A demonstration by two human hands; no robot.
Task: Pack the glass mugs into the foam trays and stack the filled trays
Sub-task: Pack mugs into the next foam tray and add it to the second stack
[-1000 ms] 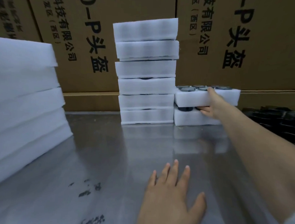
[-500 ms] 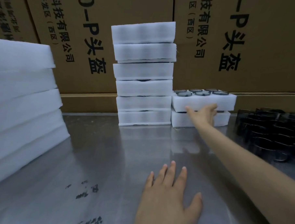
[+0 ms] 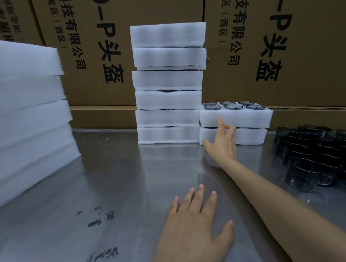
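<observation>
We've got a tall stack point(image 3: 167, 85) at 12 plus a 2-tray stack point(image 3: 245, 125) w/ mugs point(image 3: 234, 106). Loose mugs point(image 3: 317, 155) at 3 remain. Right hand point(image 3: 222, 142) loose-fingered, holding nothing; left hand point(image 3: 195, 229) flat on table point(image 3: 110, 177).

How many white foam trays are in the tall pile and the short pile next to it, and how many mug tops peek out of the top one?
Tall pile trays: 6
Short pile trays: 2
Mug tops showing in the short pile's top tray: 6
Total: 8 trays, 6 mug tops
</observation>
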